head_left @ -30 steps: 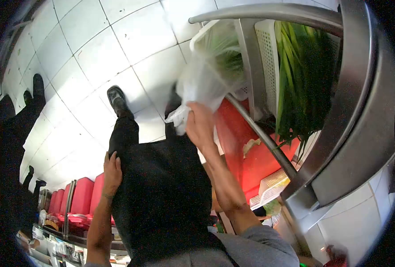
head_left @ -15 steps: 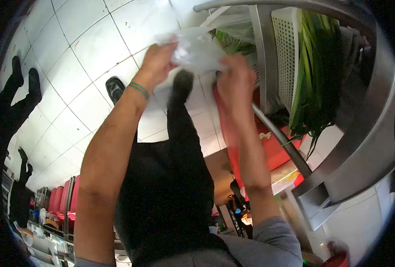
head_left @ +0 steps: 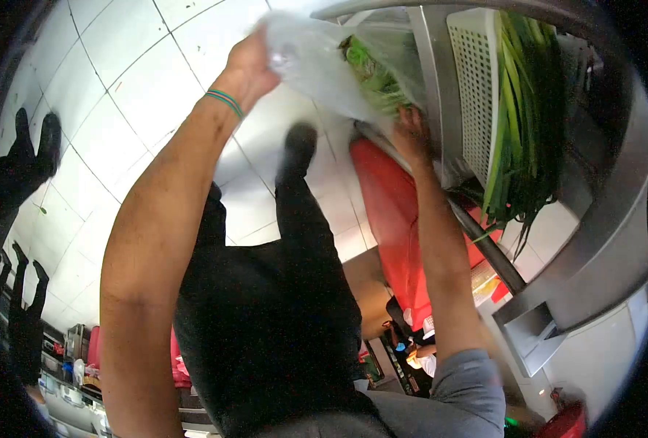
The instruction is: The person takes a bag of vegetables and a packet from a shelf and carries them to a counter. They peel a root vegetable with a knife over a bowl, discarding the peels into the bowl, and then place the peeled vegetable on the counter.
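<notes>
"Where's the plastic bag (head_left: 306, 62)?"
"Beside the leafy greens (head_left: 371, 73), clamped in the left hand (head_left: 247, 69)."
"And the right hand (head_left: 413, 142)?"
"Near the greens; its grip, blurred, can't be told."

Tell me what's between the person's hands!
In the head view, a cloudy plastic bag lies between the left hand and the right hand, with leafy greens close to the right hand.
</notes>
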`<state>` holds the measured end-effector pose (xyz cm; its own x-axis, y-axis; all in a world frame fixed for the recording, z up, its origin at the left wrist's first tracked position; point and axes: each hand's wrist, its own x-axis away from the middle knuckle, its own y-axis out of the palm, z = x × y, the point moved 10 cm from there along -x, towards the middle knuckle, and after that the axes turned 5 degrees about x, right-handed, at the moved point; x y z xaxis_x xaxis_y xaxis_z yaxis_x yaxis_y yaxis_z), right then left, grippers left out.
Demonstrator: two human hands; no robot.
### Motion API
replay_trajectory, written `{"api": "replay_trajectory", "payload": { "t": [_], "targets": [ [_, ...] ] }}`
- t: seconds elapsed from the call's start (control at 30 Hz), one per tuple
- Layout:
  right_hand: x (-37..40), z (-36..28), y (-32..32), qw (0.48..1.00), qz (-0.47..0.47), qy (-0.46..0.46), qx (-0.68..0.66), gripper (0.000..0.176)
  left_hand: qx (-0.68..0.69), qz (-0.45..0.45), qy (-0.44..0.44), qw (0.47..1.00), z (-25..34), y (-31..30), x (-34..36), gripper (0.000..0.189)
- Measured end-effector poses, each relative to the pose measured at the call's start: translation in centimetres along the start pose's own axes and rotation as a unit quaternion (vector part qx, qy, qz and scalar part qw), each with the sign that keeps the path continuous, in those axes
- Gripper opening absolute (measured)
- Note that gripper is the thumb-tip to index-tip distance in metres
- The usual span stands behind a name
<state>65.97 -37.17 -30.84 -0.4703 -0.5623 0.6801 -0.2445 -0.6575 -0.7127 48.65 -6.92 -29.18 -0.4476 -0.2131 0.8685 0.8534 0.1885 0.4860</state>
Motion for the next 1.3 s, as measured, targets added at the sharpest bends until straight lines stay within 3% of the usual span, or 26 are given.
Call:
{"api": "replay_trajectory", "payload": {
  "t": [0.1,0.2,0.23,0.3,0.33,0.4,0.47,0.5,0.57,0.6,0.63,0.67,0.7,0.8,0.83,0.93,1.03,1.1,1.17,1.3],
  "targets": [
    [0.4,2.8,0.7,0.992,0.058,0.077,-0.081,0.059,-0.182,-0.075,0.034,0.980,0.3,1.8,0.8,0.038],
    [0.3,0.2,-3.3,0.990,-0.052,0.129,-0.021,0.060,-0.207,-0.166,0.065,0.962,0.7,1.8,2.2,0.042],
    [-0.4,0.3,-3.1,0.981,-0.073,0.177,-0.025,0.065,-0.276,-0.183,0.053,0.942,0.8,1.2,3.0,0.044],
    [-2.2,-1.2,-5.7,0.988,0.080,0.087,-0.097,0.059,-0.406,-0.221,0.028,0.886,0.4,-0.2,4.9,0.047],
    [-2.8,-1.9,-7.0,0.979,0.155,0.040,-0.130,0.057,-0.479,-0.206,0.011,0.853,0.0,-1.2,5.6,0.053],
    [-5.5,0.2,-9.0,0.931,0.260,0.070,-0.247,0.054,-0.601,-0.152,0.098,0.779,1.2,-1.6,8.3,0.055],
    [-7.7,1.4,-10.7,0.904,0.363,0.077,-0.213,0.049,-0.591,-0.104,0.133,0.789,3.0,-3.2,10.8,0.054],
    [-8.4,1.1,-11.3,0.901,0.411,0.069,-0.120,0.045,-0.584,-0.081,0.148,0.794,4.0,-4.5,12.1,0.054],
    [-7.6,-0.1,-12.7,0.899,0.419,0.082,-0.098,0.037,-0.555,0.001,0.172,0.814,6.1,-9.5,15.2,0.047],
    [-5.9,-2.3,-15.0,0.903,0.382,0.103,-0.170,0.034,-0.578,0.034,0.189,0.793,6.6,-13.2,16.8,0.046],
    [-5.3,-4.1,-16.0,0.899,0.345,0.123,-0.241,0.031,-0.600,0.067,0.208,0.770,6.8,-17.1,18.5,0.044],
    [-5.1,-6.3,-15.5,0.886,0.411,0.059,-0.204,0.029,-0.661,0.126,0.208,0.710,6.9,-20.8,21.2,0.034],
    [-4.4,-8.2,-14.2,0.865,0.474,-0.003,-0.163,0.027,-0.784,0.093,0.260,0.556,6.1,-22.5,24.0,0.034],
    [-6.5,-10.5,-11.7,0.889,0.363,-0.070,-0.271,0.031,-0.821,0.141,0.136,0.536,2.9,-29.9,30.8,0.046],
    [-6.8,-10.1,-11.7,0.888,0.386,-0.059,-0.241,0.030,-0.821,0.148,0.115,0.539,2.1,-31.0,32.2,0.048],
    [-10.7,-8.8,-10.0,0.896,0.415,-0.035,-0.153,0.023,-0.756,0.151,0.104,0.628,0.0,-32.0,32.8,0.050],
    [-13.9,-8.3,-6.7,0.935,0.350,-0.015,-0.059,0.013,-0.786,0.188,0.098,0.581,0.0,-32.3,31.3,0.042],
    [-12.1,-9.3,-6.5,0.959,0.284,0.009,0.018,0.010,-0.794,0.199,0.080,0.568,-0.3,-32.2,30.9,0.039],
    [-11.6,-8.5,-5.1,0.975,0.219,-0.015,0.029,0.022,-0.786,0.213,0.070,0.576,-0.3,-32.3,31.0,0.038],
    [-11.1,-2.5,0.3,0.995,-0.042,0.089,-0.017,0.025,-0.791,0.219,0.063,0.568,-0.7,-33.2,31.0,0.037]
  ]
}}
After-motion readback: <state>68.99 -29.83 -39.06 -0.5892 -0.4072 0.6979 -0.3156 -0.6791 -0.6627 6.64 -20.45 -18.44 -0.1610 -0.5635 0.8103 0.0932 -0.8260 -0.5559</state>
